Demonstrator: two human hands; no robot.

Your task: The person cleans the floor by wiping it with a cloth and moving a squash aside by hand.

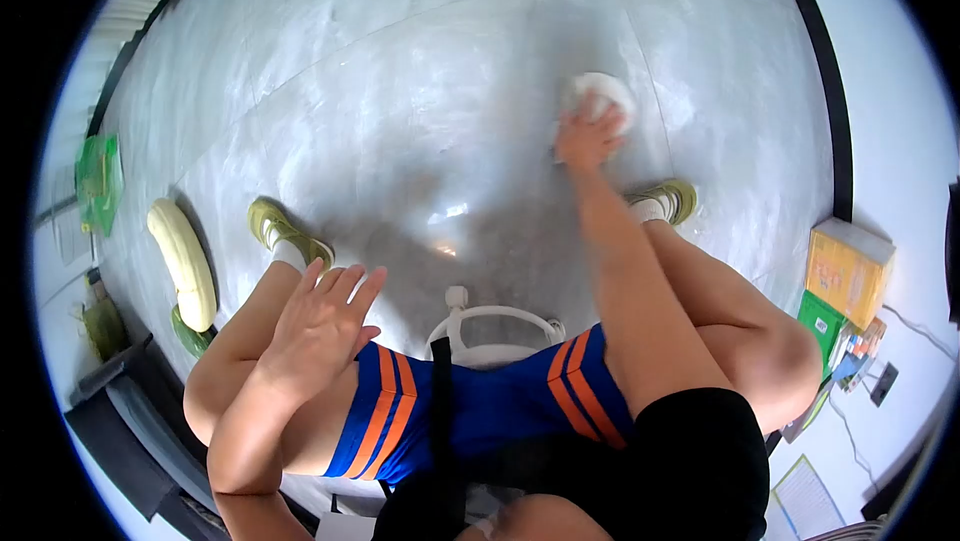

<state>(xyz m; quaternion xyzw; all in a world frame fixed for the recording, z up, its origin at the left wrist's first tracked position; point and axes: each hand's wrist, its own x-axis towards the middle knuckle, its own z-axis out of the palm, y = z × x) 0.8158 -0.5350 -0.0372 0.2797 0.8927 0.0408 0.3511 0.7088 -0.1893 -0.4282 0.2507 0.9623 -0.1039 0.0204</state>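
Observation:
My right hand (pixel 590 136) reaches out ahead, pressed on a white cloth (pixel 608 91) that lies on the grey floor (pixel 420 71). The fingers and the cloth are slightly blurred. Over my left thigh hovers my left hand (pixel 325 326), its fingers stretched and apart with nothing in them. My green-and-white shoes, the left shoe (pixel 288 233) and the right shoe (pixel 668 201), rest on the floor to either side.
Between my legs shows the white base of a chair (pixel 490 326). At left lie a long yellow banana-shaped cushion (pixel 185 261) and a green bag (pixel 98 181). A yellow box (pixel 848 271) and a green box (pixel 820 321) stand by the right wall, near cables.

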